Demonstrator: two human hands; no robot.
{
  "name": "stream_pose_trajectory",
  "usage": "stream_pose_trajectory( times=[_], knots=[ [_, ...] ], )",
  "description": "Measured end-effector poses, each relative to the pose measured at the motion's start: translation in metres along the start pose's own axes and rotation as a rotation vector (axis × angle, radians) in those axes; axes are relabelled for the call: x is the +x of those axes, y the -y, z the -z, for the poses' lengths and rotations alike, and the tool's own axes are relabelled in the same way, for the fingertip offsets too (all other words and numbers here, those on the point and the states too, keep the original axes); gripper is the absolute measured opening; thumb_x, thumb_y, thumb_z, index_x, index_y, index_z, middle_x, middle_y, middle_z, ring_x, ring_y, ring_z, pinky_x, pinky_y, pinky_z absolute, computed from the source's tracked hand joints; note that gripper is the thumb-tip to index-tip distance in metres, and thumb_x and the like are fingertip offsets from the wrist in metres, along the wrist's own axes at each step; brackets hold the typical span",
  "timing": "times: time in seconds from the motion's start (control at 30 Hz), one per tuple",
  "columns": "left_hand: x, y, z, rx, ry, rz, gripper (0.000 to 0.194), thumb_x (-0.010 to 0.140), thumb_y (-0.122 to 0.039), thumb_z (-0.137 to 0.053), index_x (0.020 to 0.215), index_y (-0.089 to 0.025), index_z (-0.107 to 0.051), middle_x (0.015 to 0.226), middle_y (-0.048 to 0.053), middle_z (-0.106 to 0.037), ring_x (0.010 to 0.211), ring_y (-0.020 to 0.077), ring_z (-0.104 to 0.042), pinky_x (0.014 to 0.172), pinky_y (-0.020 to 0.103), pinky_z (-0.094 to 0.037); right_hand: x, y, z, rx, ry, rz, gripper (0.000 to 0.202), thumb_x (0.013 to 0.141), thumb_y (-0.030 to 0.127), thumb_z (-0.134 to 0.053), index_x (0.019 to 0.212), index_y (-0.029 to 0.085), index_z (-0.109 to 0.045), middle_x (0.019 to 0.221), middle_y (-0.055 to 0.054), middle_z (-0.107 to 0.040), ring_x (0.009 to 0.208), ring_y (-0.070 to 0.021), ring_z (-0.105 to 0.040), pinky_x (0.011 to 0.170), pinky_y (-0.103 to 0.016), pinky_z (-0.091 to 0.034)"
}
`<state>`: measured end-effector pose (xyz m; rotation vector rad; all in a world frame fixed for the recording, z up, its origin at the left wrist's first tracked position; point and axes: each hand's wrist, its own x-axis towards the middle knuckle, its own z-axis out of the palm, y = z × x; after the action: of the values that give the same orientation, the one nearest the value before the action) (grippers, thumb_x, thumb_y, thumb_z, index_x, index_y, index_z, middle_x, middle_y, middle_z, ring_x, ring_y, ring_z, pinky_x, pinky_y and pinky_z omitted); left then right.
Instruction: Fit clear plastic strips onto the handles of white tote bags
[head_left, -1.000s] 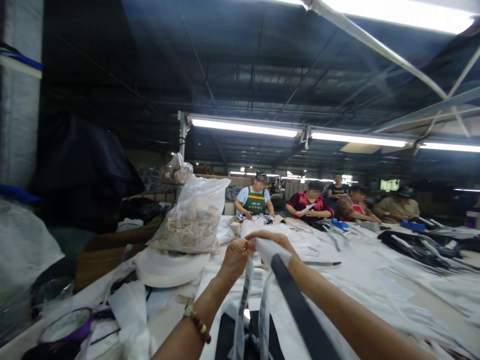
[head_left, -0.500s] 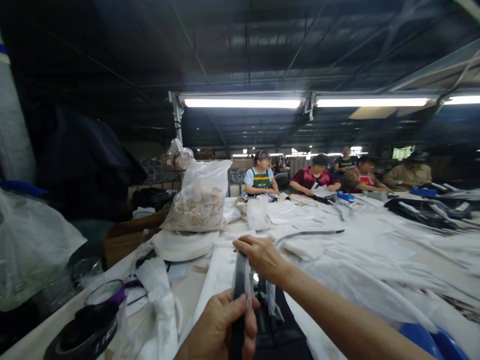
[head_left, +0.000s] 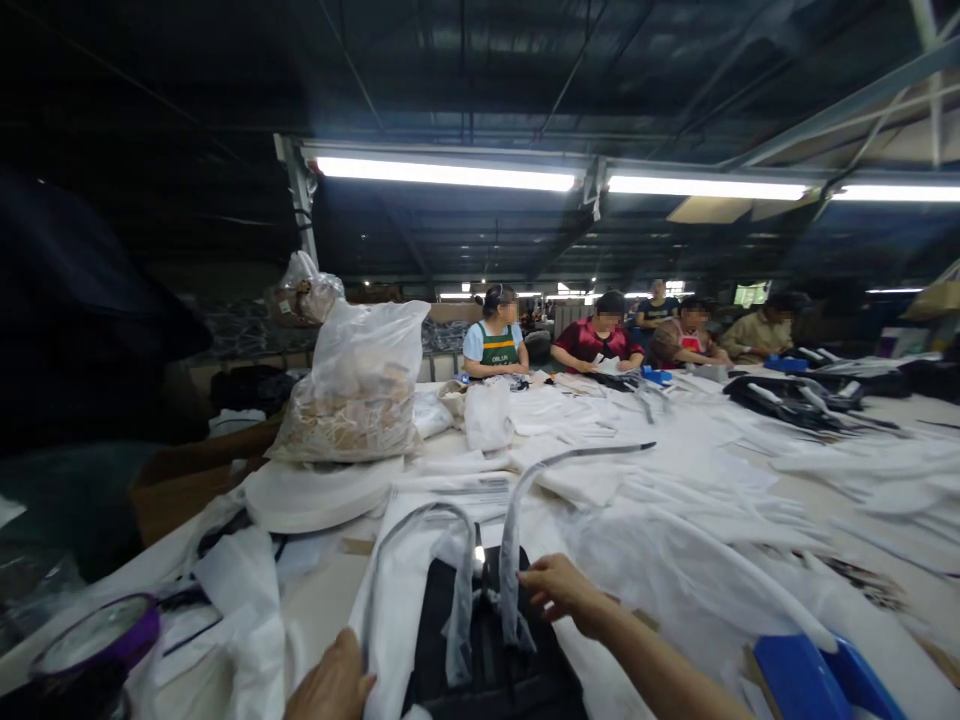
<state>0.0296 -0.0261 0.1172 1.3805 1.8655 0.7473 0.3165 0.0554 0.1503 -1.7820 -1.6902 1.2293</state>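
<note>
At the tabletop's near edge the right hand [head_left: 559,592] pinches a strap [head_left: 510,570] on the dark bag [head_left: 487,660], the left hand [head_left: 334,688] rests loosely curled on white cloth [head_left: 390,600]; bag probably light, limp, best gripped by straps.

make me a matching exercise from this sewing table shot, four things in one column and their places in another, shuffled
Things:
1. clear plastic bag
2. blue object
3. tape roll with purple rim
4. black piece with white straps

Places:
A. bottom right corner of the table
B. between the left hand and the right hand
C. standing on a stack of white fabric, far left of the table
D. bottom left corner, at the table edge

Pairs: 1-C, 2-A, 3-D, 4-B
</note>
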Motion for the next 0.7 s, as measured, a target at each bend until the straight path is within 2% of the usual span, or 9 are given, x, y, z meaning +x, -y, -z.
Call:
stream_pose_trajectory(
  times=[0.07, 0.1, 0.17, 0.27, 0.33, 0.4, 0.47, 0.53, 0.7],
  knots=[
    [0.005, -0.001, -0.001, 0.267, -0.099, -0.191, 0.048, 0.062, -0.015, -0.050, 0.109, -0.007, -0.051, 0.112, 0.023, -0.054, 0.110, 0.0390, -0.044, 0.092, 0.054, -0.029, 0.008, -0.008, -0.011, 0.141, 0.043, -0.034, 0.017, 0.087, 0.030, -0.053, 0.087, 0.013, -0.056, 0.072, 0.003, -0.056, 0.055, -0.0063, -0.052, 0.048, -0.019, -0.044],
    [0.007, -0.006, -0.003, 0.370, -0.122, -0.282, 0.051, 0.066, -0.016, -0.047, 0.116, -0.007, -0.049, 0.119, 0.023, -0.052, 0.114, 0.0381, -0.042, 0.095, 0.053, -0.027, 0.012, -0.009, -0.016, 0.202, 0.062, -0.043, 0.015, 0.087, 0.028, -0.054, 0.086, 0.013, -0.056, 0.070, 0.004, -0.054, 0.052, -0.0053, -0.049, 0.045, -0.018, -0.041],
    [0.012, -0.027, -0.010, 0.422, -0.075, -0.378, 0.046, 0.073, -0.019, -0.044, 0.117, -0.011, -0.052, 0.119, 0.019, -0.055, 0.114, 0.0336, -0.046, 0.096, 0.046, -0.032, 0.019, -0.009, -0.023, 0.299, 0.106, -0.059, 0.012, 0.085, 0.024, -0.056, 0.082, 0.013, -0.055, 0.064, 0.006, -0.051, 0.046, -0.0035, -0.043, 0.040, -0.016, -0.035],
    [0.021, -0.067, -0.034, 0.124, 0.134, -0.324, 0.024, 0.069, -0.024, -0.053, 0.091, -0.020, -0.064, 0.092, 0.008, -0.066, 0.093, 0.0270, -0.058, 0.085, 0.035, -0.041, 0.027, -0.005, -0.031, 0.403, 0.130, -0.057, 0.013, 0.084, 0.020, -0.057, 0.073, 0.013, -0.054, 0.057, 0.009, -0.046, 0.041, -0.0025, -0.037, 0.037, -0.015, -0.030],
    [0.031, -0.092, -0.054, -0.044, 0.195, -0.293, 0.016, 0.069, -0.022, -0.052, 0.080, -0.019, -0.063, 0.077, 0.003, -0.065, 0.081, 0.0233, -0.060, 0.076, 0.033, -0.044, 0.030, -0.004, -0.036, 0.455, 0.086, -0.019, 0.016, 0.082, 0.016, -0.058, 0.068, 0.013, -0.053, 0.054, 0.010, -0.045, 0.040, -0.0029, -0.037, 0.039, -0.016, -0.030],
    [0.043, -0.112, -0.071, -0.124, 0.193, -0.228, 0.017, 0.071, -0.021, -0.047, 0.081, -0.016, -0.060, 0.070, 0.002, -0.061, 0.074, 0.0210, -0.059, 0.064, 0.030, -0.045, 0.029, -0.003, -0.039, 0.501, 0.027, 0.046, 0.015, 0.077, 0.008, -0.059, 0.064, 0.013, -0.053, 0.052, 0.010, -0.046, 0.042, -0.0037, -0.039, 0.043, -0.017, -0.032],
    [0.055, -0.126, -0.083, -0.177, 0.194, -0.157, 0.016, 0.074, -0.020, -0.046, 0.083, -0.014, -0.057, 0.068, 0.001, -0.057, 0.067, 0.0175, -0.057, 0.056, 0.026, -0.043, 0.025, -0.001, -0.040, 0.543, 0.003, 0.115, 0.015, 0.067, -0.001, -0.058, 0.063, 0.013, -0.056, 0.051, 0.010, -0.047, 0.045, -0.0042, -0.041, 0.048, -0.018, -0.033],
    [0.063, -0.137, -0.091, -0.226, 0.226, -0.119, 0.009, 0.078, -0.019, -0.049, 0.081, -0.014, -0.055, 0.066, -0.002, -0.054, 0.063, 0.0127, -0.055, 0.054, 0.023, -0.041, 0.019, -0.001, -0.036, 0.574, 0.032, 0.157, 0.016, 0.059, -0.001, -0.056, 0.065, 0.013, -0.060, 0.049, 0.010, -0.048, 0.045, -0.0045, -0.040, 0.049, -0.019, -0.031],
    [0.065, -0.151, -0.100, -0.241, 0.337, -0.052, 0.014, 0.082, -0.019, -0.058, 0.070, -0.013, -0.052, 0.059, -0.006, -0.048, 0.049, 0.0065, -0.046, 0.047, 0.019, -0.038, 0.009, -0.007, -0.018, 0.586, 0.259, 0.166, 0.025, 0.049, 0.008, -0.060, 0.072, 0.014, -0.065, 0.051, 0.008, -0.053, 0.044, -0.0057, -0.041, 0.044, -0.020, -0.028]
  ],
)
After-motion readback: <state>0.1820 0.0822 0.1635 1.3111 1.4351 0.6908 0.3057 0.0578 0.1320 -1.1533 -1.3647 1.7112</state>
